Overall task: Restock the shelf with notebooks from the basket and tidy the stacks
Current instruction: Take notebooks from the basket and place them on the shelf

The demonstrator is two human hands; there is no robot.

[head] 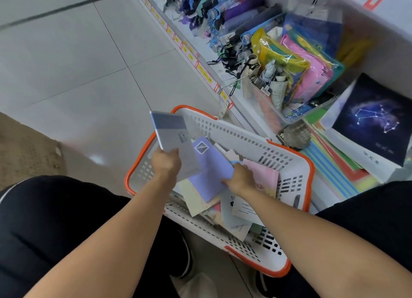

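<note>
Two hands work over the white basket [240,130] on the floor: the left hand [166,163] grips a grey notebook [174,137] by its lower edge, long axis pointing up and away; the right hand [239,178] pinches a lilac notebook [210,170] atop the pile. Beyond, to the right and nearer the right hand, lies the shelf [254,119] with its fanned coloured stacks [334,164].

No text can be read with certainty. The yellow price labels [201,71] along the shelf edge [239,110] are too blurred to make out. The dark constellation cover [376,119] carries small pale characters near its lower edge, and the white sheet [370,161] beside it has a few handwritten-looking characters, all illegible. Fine print on a white card [244,208] in the basket [234,133] is too small.
</note>
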